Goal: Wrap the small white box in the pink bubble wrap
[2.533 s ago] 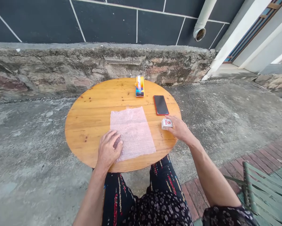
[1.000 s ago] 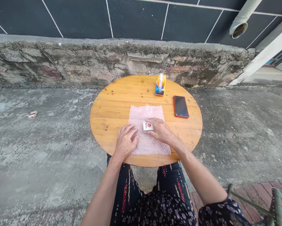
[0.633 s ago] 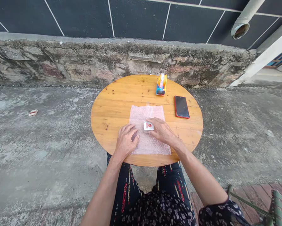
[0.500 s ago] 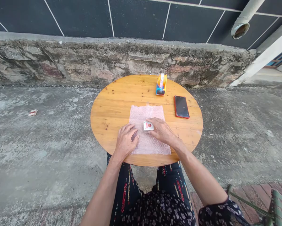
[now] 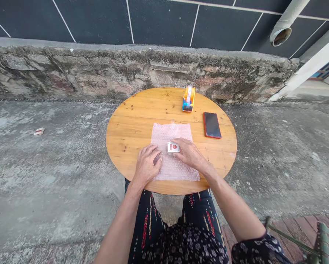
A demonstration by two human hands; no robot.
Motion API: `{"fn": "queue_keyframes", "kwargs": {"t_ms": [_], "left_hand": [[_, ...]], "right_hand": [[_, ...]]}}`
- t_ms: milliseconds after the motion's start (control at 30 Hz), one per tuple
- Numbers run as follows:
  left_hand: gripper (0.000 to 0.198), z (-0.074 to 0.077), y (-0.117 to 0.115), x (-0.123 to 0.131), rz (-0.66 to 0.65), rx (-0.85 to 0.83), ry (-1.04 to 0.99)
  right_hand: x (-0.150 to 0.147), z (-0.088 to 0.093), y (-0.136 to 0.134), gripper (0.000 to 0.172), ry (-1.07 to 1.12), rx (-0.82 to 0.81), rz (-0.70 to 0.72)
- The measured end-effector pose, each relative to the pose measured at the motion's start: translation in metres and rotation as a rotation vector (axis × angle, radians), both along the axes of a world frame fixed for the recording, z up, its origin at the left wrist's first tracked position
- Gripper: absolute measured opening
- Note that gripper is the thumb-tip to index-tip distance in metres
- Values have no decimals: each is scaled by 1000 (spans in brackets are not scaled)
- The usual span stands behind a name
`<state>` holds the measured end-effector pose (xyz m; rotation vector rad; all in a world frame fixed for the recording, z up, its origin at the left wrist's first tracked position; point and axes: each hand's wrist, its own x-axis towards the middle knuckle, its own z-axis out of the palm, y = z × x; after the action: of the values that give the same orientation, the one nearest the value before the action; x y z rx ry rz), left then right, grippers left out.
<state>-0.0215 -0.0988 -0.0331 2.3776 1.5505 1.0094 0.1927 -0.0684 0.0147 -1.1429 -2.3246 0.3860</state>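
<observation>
A small white box with red print (image 5: 173,147) sits on a pinkish sheet of bubble wrap (image 5: 178,172), which lies flat on the round wooden table. My right hand (image 5: 190,153) grips the box from its right side, thumb at the near edge and fingers at the far edge. To the left, my left hand (image 5: 148,161) rests on the left edge of the bubble wrap, its fingers curved and apart from the thumb. Nothing shows in that hand, and it does not touch the box.
At the table's far side stands a yellow and blue tape dispenser (image 5: 188,99). A phone in a red case (image 5: 212,125) lies on the right of the wooden table (image 5: 131,124). A stone wall base (image 5: 98,73) runs behind it. A green chair (image 5: 328,238) is at lower right.
</observation>
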Motion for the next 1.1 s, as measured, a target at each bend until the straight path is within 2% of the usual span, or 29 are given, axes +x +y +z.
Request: {"fn": "queue_keyframes", "kwargs": {"t_ms": [667,800,933,1000,1100], "left_hand": [[24,0,0,0,0,-5,-5],[24,-1,0,0,3,-9,-25],[25,-1,-1,-2,5,5,-90],[24,-2,-1,-3,-2,16,-129],[23,-4,1,-4,-8,32,-187]], "right_hand": [[2,-1,-3,51,-7,27,-16],[11,3,-26,33,48,91,-53],[23,2,-68,14,-21,33,16],[27,-2,-87,13,-118,7,24],[27,-12,-102,15,-222,60,-19]]}}
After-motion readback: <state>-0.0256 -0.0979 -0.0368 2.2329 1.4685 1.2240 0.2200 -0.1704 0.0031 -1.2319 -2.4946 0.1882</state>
